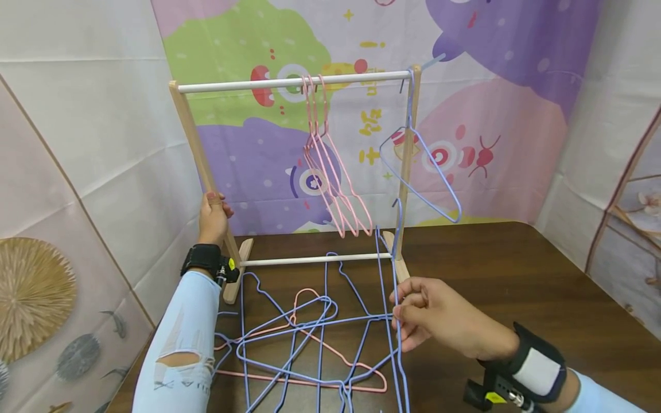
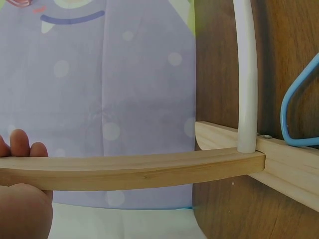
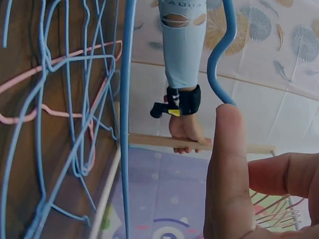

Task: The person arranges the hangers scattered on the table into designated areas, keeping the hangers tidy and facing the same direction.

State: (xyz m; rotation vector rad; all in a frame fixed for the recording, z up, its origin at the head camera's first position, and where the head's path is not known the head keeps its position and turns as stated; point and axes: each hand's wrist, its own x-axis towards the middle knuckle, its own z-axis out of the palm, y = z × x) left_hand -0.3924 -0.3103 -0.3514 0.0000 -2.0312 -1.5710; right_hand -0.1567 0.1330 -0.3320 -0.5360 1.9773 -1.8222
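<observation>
A small clothes rack with wooden posts and white rails stands on the table. My left hand [image 1: 214,219] grips its left post [image 1: 193,137], and the left wrist view shows fingers and thumb on either side of the wood [image 2: 149,169]. My right hand [image 1: 428,315] pinches a blue hanger [image 1: 396,275], which stands upright near the right post with its hook upward. In the right wrist view the index finger [image 3: 229,164] covers part of this hanger's bent wire [image 3: 214,64]. Three pink hangers [image 1: 330,166] hang mid-way along the top rail [image 1: 232,86].
Another blue hanger [image 1: 428,201] hangs at the right post. A tangled heap of blue hangers [image 1: 310,327], with a pink hanger [image 1: 361,390] among them, lies on the brown table [image 1: 490,287]. A patterned cloth [image 1: 248,166] hangs behind the rack.
</observation>
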